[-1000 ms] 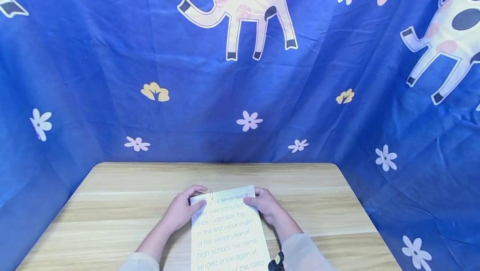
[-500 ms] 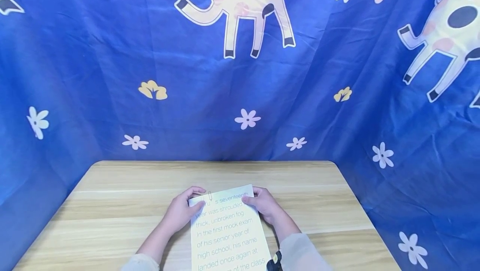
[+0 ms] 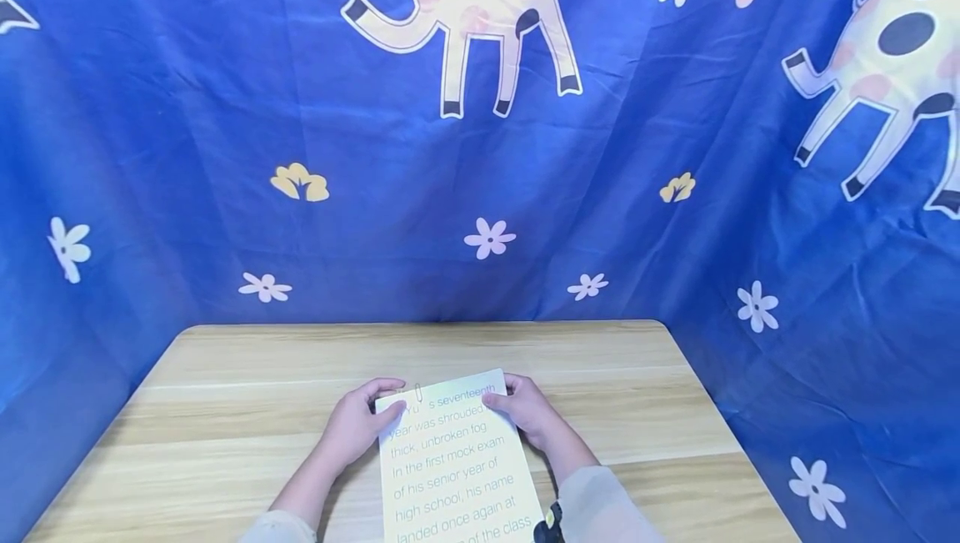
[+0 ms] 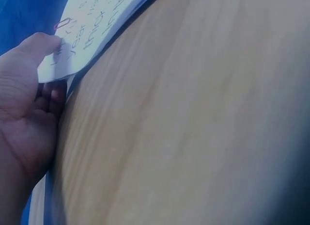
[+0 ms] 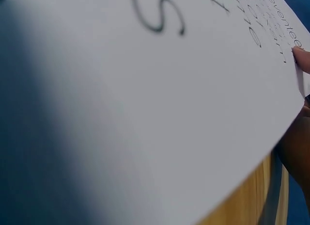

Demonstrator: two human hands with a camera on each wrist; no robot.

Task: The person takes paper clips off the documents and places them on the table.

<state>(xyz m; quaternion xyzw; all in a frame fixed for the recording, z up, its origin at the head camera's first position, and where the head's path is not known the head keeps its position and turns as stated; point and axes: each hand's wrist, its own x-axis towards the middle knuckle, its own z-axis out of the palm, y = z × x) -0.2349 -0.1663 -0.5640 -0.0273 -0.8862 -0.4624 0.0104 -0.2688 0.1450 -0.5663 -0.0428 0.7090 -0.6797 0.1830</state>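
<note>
Head view: sheet (image 3: 450, 460) between hands.

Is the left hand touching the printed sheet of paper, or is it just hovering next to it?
Touching. In the left wrist view the left hand pinches the printed sheet at its corner, thumb on top and fingers beneath, beside the paper clip.

Left hand (image 4: 26, 94) with thumb-and-finger grip on printed sheet's (image 4: 92, 26) corner above wooden table (image 4: 184, 128)
</note>
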